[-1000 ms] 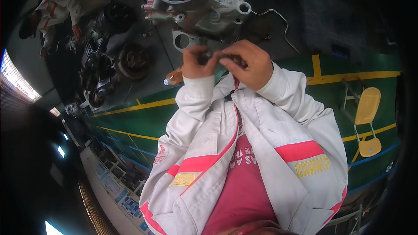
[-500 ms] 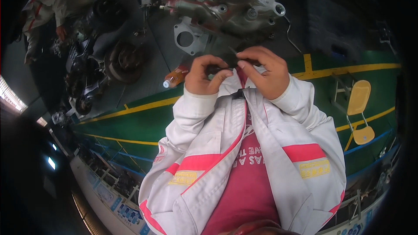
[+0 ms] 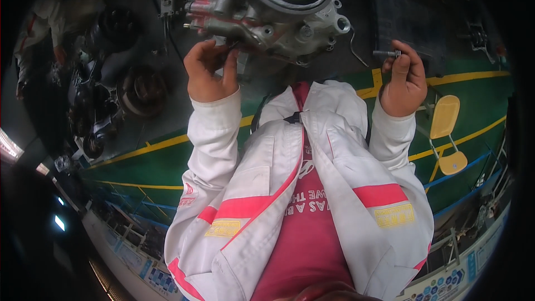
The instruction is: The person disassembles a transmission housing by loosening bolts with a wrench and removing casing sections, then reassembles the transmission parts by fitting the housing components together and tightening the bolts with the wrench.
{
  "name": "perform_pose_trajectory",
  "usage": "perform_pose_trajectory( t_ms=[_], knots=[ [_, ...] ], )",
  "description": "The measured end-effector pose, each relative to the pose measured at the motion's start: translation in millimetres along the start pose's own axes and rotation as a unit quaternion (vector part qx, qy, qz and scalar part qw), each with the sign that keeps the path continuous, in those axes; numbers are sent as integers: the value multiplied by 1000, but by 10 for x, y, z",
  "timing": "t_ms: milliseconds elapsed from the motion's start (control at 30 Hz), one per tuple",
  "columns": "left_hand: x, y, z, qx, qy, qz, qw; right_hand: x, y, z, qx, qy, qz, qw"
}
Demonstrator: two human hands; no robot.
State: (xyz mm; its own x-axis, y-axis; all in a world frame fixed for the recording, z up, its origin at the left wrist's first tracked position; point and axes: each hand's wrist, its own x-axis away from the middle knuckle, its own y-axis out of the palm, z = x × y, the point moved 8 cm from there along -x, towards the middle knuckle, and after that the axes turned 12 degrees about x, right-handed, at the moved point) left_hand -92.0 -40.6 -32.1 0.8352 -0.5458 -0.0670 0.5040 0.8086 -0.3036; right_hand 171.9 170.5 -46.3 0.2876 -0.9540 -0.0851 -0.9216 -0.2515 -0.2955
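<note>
My right hand (image 3: pixel 404 81), held out to the right, pinches a bolt (image 3: pixel 384 53) between thumb and fingers. The bolt lies roughly level, its shank pointing left. My left hand (image 3: pixel 212 72) is closed, thumb and fingertips drawn together at the near left side of a large metal gearbox-like housing (image 3: pixel 278 28). Something small and dark seems to be between those fingertips, too dim to name. The housing has a large round ringed opening on top and red-marked parts on its left side.
Dark round machine parts (image 3: pixel 142 90) stand at the left, with a co-worker in white beyond them (image 3: pixel 42 30). A thin bent metal rod (image 3: pixel 355 50) lies right of the housing. A yellow chair (image 3: pixel 446 117) stands on the green floor at the right.
My hands were together in front of my chest; now they are far apart. The left has moved left to the housing, and the right has gone right with the bolt.
</note>
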Motion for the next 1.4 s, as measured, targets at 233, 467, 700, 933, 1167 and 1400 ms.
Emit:
perform_pose_trajectory(
  t_ms=[233, 467, 700, 933, 1167, 1400],
  knots=[
    [15, 305, 303, -274, 32, 27, 961, -911, 257, 205, -51, -54, -117, 990],
    [-50, 483, 460, -371, 29, 90, 924, -1473, 972, 421, -102, -69, -301, 946],
    [-91, 595, 434, -378, 15, 128, 917, -1350, 1618, 247, -226, -130, -410, 874],
    [-69, 589, 364, -366, 1, 155, 917, -1138, 1983, 141, -211, -181, -519, 808],
    [-31, 558, 345, -355, -4, 184, 917, -1144, 2205, 113, -205, -103, -614, 756],
    [-153, 483, 192, -319, 7, 206, 925, -1045, 2305, 264, -142, -11, -662, 736]
  ],
)
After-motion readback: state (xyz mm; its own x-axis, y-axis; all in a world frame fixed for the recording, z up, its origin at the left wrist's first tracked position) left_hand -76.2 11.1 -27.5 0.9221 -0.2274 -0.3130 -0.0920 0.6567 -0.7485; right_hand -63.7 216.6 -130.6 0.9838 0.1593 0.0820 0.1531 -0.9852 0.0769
